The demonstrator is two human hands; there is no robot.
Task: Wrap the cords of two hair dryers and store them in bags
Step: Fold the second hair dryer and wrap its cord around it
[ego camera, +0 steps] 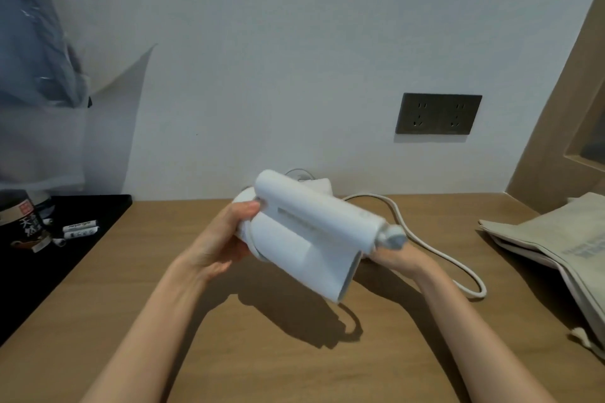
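I hold a white hair dryer above the middle of the wooden table, its handle folded against the body. My left hand grips its rear end. My right hand is under the handle's cord end, mostly hidden, fingers curled around it. The white cord runs from that end in a loose loop over the table to the right. A second white object, partly hidden, lies behind the dryer by the wall. Beige cloth bags lie at the right edge.
A dark socket panel is on the wall. A black surface on the left carries a dark canister and small white tubes. Clear plastic hangs at upper left. A wooden frame stands at right.
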